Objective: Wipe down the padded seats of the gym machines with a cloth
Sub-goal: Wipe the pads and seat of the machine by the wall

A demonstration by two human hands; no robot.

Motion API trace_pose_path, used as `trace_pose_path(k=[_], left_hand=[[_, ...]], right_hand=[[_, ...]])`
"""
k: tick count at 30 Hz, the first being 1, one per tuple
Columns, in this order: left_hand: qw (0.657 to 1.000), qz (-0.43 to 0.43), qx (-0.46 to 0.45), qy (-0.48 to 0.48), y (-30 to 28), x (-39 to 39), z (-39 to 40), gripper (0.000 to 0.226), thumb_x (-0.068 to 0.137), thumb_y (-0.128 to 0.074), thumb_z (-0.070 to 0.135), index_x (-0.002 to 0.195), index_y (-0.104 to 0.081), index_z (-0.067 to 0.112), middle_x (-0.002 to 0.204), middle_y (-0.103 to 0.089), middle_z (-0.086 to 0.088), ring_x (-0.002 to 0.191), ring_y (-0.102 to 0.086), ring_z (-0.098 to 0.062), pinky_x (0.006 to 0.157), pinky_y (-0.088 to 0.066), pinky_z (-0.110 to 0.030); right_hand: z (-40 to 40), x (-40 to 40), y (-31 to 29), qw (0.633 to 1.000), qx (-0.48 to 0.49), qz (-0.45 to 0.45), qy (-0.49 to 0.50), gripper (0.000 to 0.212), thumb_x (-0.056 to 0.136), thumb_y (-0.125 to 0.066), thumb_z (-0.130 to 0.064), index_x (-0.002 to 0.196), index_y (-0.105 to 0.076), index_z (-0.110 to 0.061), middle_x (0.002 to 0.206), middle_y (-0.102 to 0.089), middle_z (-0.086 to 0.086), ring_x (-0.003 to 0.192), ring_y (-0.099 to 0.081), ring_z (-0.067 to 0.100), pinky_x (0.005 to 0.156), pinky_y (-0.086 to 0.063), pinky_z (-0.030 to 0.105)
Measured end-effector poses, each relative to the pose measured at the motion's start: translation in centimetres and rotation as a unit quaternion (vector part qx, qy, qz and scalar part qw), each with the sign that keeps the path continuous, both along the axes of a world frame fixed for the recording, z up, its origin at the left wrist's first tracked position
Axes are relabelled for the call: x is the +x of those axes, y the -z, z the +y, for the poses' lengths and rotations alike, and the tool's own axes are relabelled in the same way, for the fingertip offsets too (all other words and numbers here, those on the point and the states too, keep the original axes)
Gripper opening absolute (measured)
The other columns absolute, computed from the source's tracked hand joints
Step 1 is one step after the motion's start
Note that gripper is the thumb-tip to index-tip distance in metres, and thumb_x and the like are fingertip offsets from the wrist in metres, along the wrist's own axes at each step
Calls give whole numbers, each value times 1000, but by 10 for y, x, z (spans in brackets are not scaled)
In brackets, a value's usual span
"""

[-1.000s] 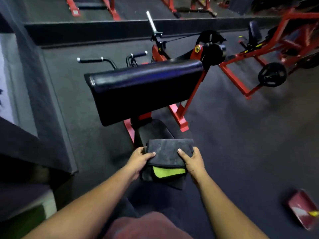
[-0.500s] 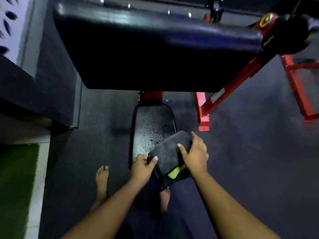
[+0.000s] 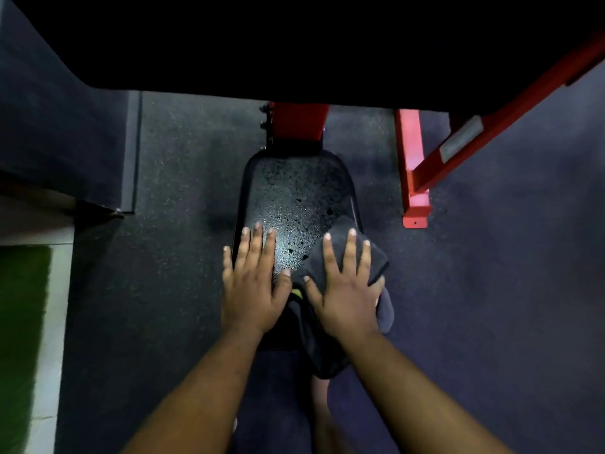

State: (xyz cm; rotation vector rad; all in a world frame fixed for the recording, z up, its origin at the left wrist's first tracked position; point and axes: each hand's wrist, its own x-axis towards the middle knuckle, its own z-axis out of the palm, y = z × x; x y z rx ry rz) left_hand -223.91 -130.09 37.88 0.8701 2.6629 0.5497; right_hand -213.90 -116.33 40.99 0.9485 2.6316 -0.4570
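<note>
1. While the left hand lies flat on the near left part of the seat, fingers straight and spread, it holds nothing.
2. With fingers likewise straight, the right hand presses the cloth onto the seat's near right edge.
3. Part of the cloth hangs over the seat's near edge; a sliver of yellow-green shows between the hands, the rest covered.
4. Specks or droplets dot the seat; which, I cannot tell.
5. Overhead, the pad is a black mass, its edges cut off by the picture.
6. Behind the seat, the red frame runs under the pad, its upper part hidden.
7. Below the forearms, a bare foot is dim and blurred.
</note>
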Motion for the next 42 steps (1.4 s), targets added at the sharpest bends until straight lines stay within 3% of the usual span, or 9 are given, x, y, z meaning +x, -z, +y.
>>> trace_pose_path(k=[7,13,18,21,24,28,33,36,42], left_hand=[[1000,11,6,-18,5,0,2,71,96,-32,45,162,-27,18,171,-17,-4,159,-12,-25,125,-14,-59],[1000,3,-16,-17,6,0,1,70,96,-29,36,163,-20,19,172,-11,0,159,-6,-22,126,-13,-57],[999,9,-35,-18,2,0,4,63,103,-21,39,163,-18,18,171,-11,-1,159,-6,-22,126,-14,-58],[997,20,-76,-6,1,2,5,70,102,-23,50,164,-12,19,172,-6,-5,160,-2,-25,126,-10,-60],[995,29,-94,-2,0,1,9,76,98,-26,55,164,-13,19,172,-6,-7,159,-2,-28,125,-8,-61],[994,32,-102,-4,1,1,11,77,97,-29,54,164,-16,19,172,-8,-8,159,-3,-29,125,-12,-62],[994,42,-104,-6,0,3,11,76,98,-33,53,163,-17,19,172,-9,-8,159,-4,-29,124,-13,-62],[993,41,-106,-6,-2,3,11,77,97,-35,53,163,-19,19,172,-11,-8,159,-7,-30,124,-14,-62],[993,47,-111,-5,0,3,11,78,97,-34,54,164,-15,19,173,-5,-8,159,-2,-29,124,-14,-62]], right_hand=[[67,-24,-13,957,31,28,-286,83,89,-25,-80,160,-12,-39,173,0,-6,159,4,29,105,-16,85],[-10,-15,-30,995,-78,-23,59,111,65,-24,-101,156,16,-53,167,30,-5,152,31,30,108,-4,84],[-37,24,-9,998,8,-3,60,83,90,-34,-80,159,2,-52,171,17,-9,157,16,27,103,-23,84],[-33,46,-13,997,-22,-11,73,81,89,-43,-76,155,1,-60,167,26,-15,155,24,25,104,-24,84],[-12,28,-12,998,-15,4,62,85,83,-46,-78,154,-3,-62,170,19,-7,156,7,37,101,-39,74],[29,-14,2,1000,-10,26,-12,80,84,-46,-70,155,-12,-59,172,6,-8,153,-5,44,100,-37,74],[76,-80,10,996,-41,36,-66,77,85,-48,-67,153,-13,-63,170,11,-17,156,7,38,103,-29,82],[59,-45,-2,997,-25,46,-59,77,83,-42,-67,154,-14,-61,171,6,-15,156,-2,39,98,-44,72],[32,34,-4,995,-59,50,-66,77,85,-46,-63,156,-18,-56,171,7,-14,156,-3,40,99,-45,67]])
